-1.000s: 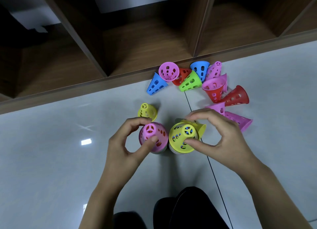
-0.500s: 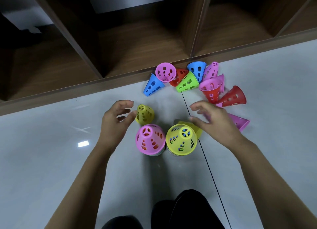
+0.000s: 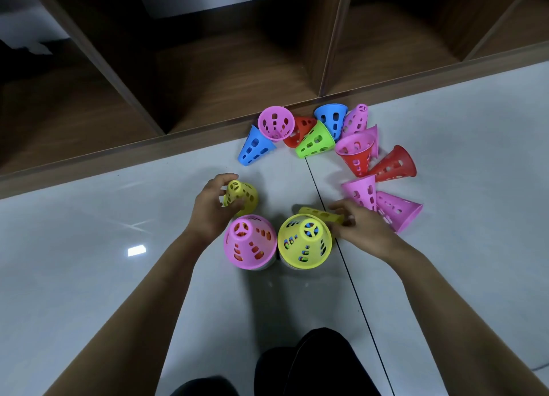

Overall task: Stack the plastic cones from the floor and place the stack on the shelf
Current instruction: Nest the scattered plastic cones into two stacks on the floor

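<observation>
- A small yellow perforated plastic cone [image 3: 244, 196] on the grey floor [image 3: 89, 247] is gripped by the left hand [image 3: 211, 210].
- A lying yellow plastic cone [image 3: 319, 214], half hidden behind the yellow-topped cone stack [image 3: 304, 242], is pinched by the right hand [image 3: 361, 230].
- The lower cones of that stack are barely visible.

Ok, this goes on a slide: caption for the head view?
Left hand grips a yellow cone; right hand reaches for a fallen yellow cone near the pink-topped stack and yellow-topped stack.
</observation>
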